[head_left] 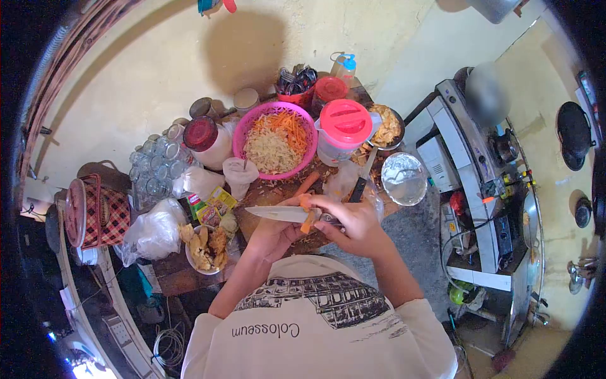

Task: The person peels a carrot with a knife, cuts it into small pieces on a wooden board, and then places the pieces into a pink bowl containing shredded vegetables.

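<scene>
My right hand (355, 226) is closed around the handle of a kitchen knife (275, 213), whose wide blade points left. In my left hand (276, 235) is a piece of orange carrot (308, 221), and the blade lies across or against it; the exact contact is hard to make out. Just beyond the hands, another carrot (307, 182) rests on the wooden table (173, 275). Farther back stands a pink basket (238, 140) with shredded carrot (287, 128) and pale shreds (268, 149). A second knife (362, 180) with a black handle lies right of the loose carrot.
A pitcher with a pink lid (346, 123), a shiny metal bowl (404, 179) and a dish of fried food (386, 126) stand at the right. On the left are glasses (154, 165), a red-lidded jar (203, 135), seasoning packets (216, 207) and a bowl of fried pieces (205, 249).
</scene>
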`<state>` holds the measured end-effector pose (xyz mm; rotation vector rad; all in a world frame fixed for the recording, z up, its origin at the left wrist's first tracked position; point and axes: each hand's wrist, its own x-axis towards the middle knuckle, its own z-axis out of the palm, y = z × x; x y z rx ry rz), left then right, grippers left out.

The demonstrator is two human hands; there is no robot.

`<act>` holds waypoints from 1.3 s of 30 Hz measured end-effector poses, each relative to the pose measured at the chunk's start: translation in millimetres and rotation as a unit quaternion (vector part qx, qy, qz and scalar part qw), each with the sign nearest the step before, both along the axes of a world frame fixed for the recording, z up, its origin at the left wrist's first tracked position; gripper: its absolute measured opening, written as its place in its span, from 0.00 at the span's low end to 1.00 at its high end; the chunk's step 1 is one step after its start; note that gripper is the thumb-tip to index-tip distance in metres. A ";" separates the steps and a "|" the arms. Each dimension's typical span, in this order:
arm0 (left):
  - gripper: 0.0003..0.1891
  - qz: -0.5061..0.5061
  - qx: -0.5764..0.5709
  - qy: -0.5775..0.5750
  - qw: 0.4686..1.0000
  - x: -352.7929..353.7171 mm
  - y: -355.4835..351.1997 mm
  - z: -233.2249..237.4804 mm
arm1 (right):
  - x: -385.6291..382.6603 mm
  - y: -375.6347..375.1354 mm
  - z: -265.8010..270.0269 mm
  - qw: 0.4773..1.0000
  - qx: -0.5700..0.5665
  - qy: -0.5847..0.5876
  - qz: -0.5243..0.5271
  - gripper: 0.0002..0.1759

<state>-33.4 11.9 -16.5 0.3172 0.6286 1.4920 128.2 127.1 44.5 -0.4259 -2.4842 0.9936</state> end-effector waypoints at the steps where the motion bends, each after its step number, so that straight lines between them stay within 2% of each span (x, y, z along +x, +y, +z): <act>1: 0.20 0.006 -0.006 0.000 1.000 2.0 1.4 9.0 | -0.3 -1.7 0.9 0.999 -0.041 0.018 -0.004 0.26; 2: 0.20 0.012 -0.012 0.000 1.000 3.3 1.8 15.8 | -0.1 -3.1 1.7 0.996 -0.081 0.035 -0.008 0.27; 5: 0.21 0.036 -0.043 0.005 0.998 1.3 0.1 22.8 | 6.3 -0.4 5.2 0.997 -0.048 -0.033 0.041 0.29; 11: 0.21 0.028 -0.036 0.022 0.999 3.2 0.1 12.4 | 7.6 -2.0 7.0 0.999 0.023 -0.036 0.027 0.31; 14: 0.22 0.037 -0.037 0.009 0.999 6.5 -1.8 17.0 | 7.1 -4.5 3.6 0.999 0.032 0.005 0.016 0.33; 17: 0.23 0.042 -0.046 0.033 0.998 7.3 -1.0 14.1 | 8.8 -6.4 8.6 0.998 0.034 -0.052 0.006 0.35; 26: 0.21 0.011 -0.015 0.007 1.000 8.1 -4.7 11.4 | 9.5 -4.9 3.0 0.998 0.047 -0.042 0.021 0.33; 35: 0.22 -0.005 -0.038 -0.044 0.998 6.6 -10.4 9.2 | 8.5 -5.0 -0.6 0.998 0.059 -0.020 0.013 0.28; 39: 0.21 -0.005 -0.031 -0.014 0.999 7.6 -11.0 4.4 | 7.7 -7.0 -1.5 0.999 0.053 -0.003 0.002 0.27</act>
